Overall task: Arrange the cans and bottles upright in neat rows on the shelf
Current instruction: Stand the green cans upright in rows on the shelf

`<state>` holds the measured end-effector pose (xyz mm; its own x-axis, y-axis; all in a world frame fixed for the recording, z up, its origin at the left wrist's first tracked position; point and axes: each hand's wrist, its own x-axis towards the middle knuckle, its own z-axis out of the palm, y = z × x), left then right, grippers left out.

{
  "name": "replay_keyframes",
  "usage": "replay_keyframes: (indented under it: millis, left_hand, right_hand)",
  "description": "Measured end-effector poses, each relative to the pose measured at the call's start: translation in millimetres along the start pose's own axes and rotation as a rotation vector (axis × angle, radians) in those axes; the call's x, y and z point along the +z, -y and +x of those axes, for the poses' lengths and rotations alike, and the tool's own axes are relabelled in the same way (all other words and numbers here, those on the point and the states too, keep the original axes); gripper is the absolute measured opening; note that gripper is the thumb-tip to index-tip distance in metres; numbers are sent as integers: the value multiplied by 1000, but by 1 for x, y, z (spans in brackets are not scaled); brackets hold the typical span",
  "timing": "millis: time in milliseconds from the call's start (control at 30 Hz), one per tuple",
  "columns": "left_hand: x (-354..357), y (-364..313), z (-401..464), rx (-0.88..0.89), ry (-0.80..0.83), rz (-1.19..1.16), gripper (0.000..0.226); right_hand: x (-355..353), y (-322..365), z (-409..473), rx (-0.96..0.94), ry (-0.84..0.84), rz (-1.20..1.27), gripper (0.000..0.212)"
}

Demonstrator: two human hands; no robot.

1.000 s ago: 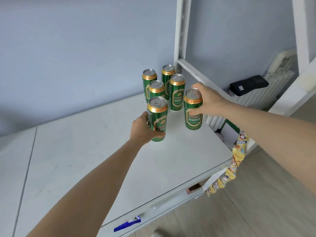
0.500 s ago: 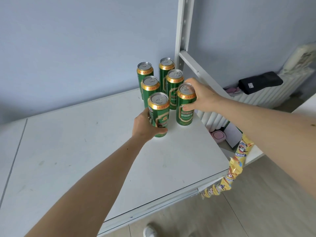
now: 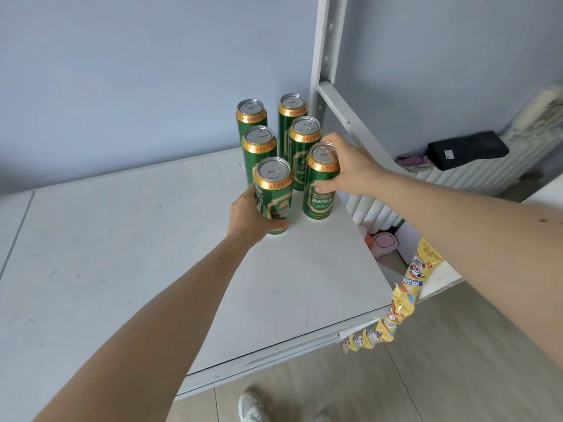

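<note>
Our left hand [image 3: 248,213] grips the front-left can [image 3: 274,194], right hand [image 3: 350,169] the front-right can [image 3: 320,187]; a careless nudge could topple neighbouring cans [image 3: 304,141].

Left hand [image 3: 249,214] covers the lower side of the front left can [image 3: 274,193]. Back cans [image 3: 251,115] are half hidden behind nearer ones, and the white shoe [image 3: 253,406] gets cut off by the bottom edge.

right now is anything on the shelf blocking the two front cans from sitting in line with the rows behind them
Nothing visible does. The left hand holds the front left can and the right hand holds the front right can, both upright directly in front of the four back cans on the shelf.
</note>
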<state>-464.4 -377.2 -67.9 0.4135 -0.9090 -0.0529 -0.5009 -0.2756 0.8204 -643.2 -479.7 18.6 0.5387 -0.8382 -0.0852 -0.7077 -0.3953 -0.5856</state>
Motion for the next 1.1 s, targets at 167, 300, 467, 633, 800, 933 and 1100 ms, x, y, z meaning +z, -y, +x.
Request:
replay_keyframes:
  millis: [167, 300, 467, 633, 800, 933, 1100]
  left_hand:
    - [0, 1, 1, -8, 24, 43, 76]
    - [0, -2, 2, 1, 32, 98, 78]
    - [-4, -3, 6, -10, 51, 136, 83]
    - [-2, -2, 5, -35, 62, 129, 87]
    - [-4, -2, 5, -52, 65, 240, 84]
    - [-13, -9, 3, -48, 82, 481, 82]
    - [-29, -16, -4, -27, 96, 695, 76]
  right_hand:
    - [1, 4, -1, 12, 14, -47, 79]
    - [-1, 6, -3, 11, 23, -66, 79]
    - [0, 5, -4, 13, 22, -75, 79]
    - [1, 4, -1, 17, 18, -97, 82]
    - [1, 8, -2, 29, 11, -176, 99]
    - [-7, 16, -7, 33, 19, -288, 106]
    - [-20, 30, -15, -1, -19, -451, 101]
